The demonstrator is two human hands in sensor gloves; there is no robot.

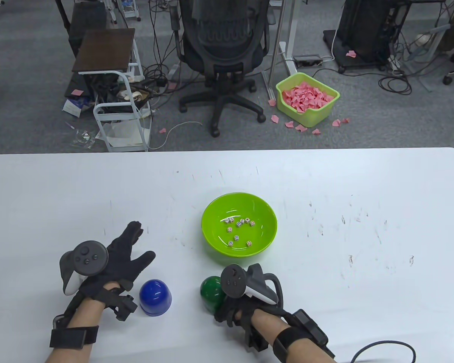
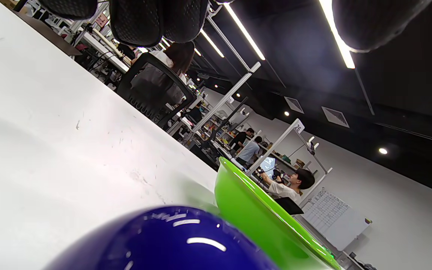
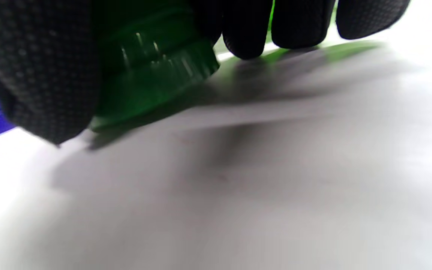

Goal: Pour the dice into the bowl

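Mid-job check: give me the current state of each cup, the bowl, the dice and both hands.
Blue cup: upside down on the table, untouched.
Green cup: gripped by the right hand, rim near the table.
Bowl: upright, holding the dice.
Dice: scattered inside the bowl.
Left hand: fingers spread, holding nothing.
Right hand: curled around the green cup.

and here we are in a shared lab or office workspace. grey carpet floor (image 1: 30, 68) strewn with cables (image 1: 395, 81), a black mesh office chair (image 1: 221, 49) pulled up behind the white table (image 1: 363, 181), a small white trolley (image 1: 119, 113) piled with gear. through the left wrist view, long ceiling strip lights (image 2: 244, 32) run over rows of desks, people (image 2: 294, 183) sit at a screen, a numbered post (image 2: 276, 144) marks a station, and a whiteboard (image 2: 330, 213) leans by the wall.
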